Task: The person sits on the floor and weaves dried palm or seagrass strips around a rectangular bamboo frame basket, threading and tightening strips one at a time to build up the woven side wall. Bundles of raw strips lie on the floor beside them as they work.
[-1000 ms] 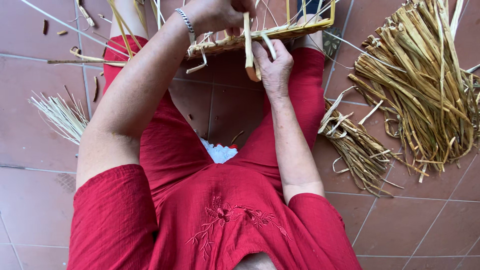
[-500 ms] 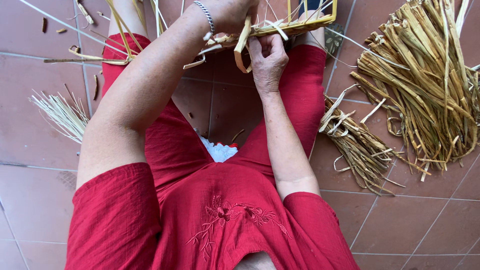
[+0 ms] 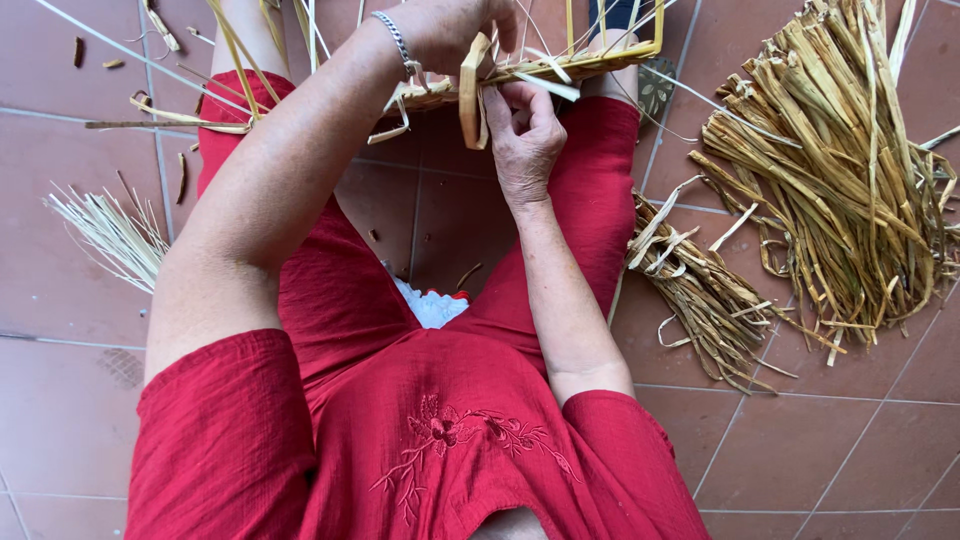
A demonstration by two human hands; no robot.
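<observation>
Work over the tiled floor (image 3: 840, 450), seated, with the woven piece (image 3: 560, 68) held above your knees near the top edge of the view. Keep the large heap of dried straw strips (image 3: 840, 170) at your right side, the smaller bundle (image 3: 700, 290) just inside it by your right thigh, and the pale fan of thin stalks (image 3: 110, 235) at your left (all three lie apart from the work and are not touched now).

Step in hand, as judged from the pose: one flat strip (image 3: 472, 95) is being bent and laid into the weave against the yellow frame (image 3: 655, 40). To do it well, hold the weave steady with one hand and guide the strip with the other. Keep the strip flat, not twisted, and seat it snug against the row beside it. A strip bent too sharply is likely to crack.

Left hand (image 3: 450, 30): forearm reaches forward across the left thigh, bracelet (image 3: 398, 42) at the wrist, fingers closed over the near-left part of the woven piece; the fingertips run out of view, so the exact hold cannot be told.

Right hand (image 3: 522, 135): wrist straight, palm turned away, thumb and forefinger pressed together on a strand just beside the strip, under the edge of the weave.
</observation>
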